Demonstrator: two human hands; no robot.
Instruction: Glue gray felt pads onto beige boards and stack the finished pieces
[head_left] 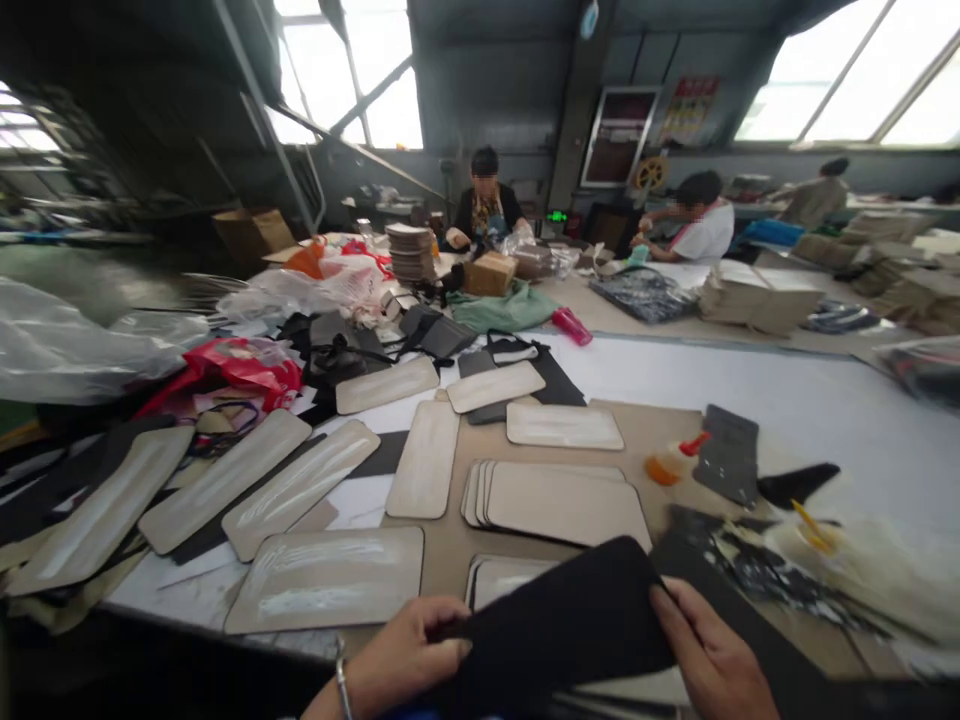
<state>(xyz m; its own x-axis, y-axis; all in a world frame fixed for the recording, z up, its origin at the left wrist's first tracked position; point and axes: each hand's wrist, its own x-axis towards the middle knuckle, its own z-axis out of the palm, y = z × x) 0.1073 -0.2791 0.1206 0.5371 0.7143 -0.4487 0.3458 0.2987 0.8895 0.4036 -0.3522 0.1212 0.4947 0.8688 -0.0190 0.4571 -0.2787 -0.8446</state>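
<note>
The left hand (409, 655) grips the long black sheet (570, 620) at its 9 o'clock end, the right hand (709, 655) at 3 o'clock.

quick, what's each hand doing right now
Left hand: closed, gripping the left edge of the black sheet.
Right hand: closed, holding the same sheet's right edge.

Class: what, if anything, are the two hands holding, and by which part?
A flat black sheet: the left hand pinches its left edge, the right hand grips its right edge.
</note>
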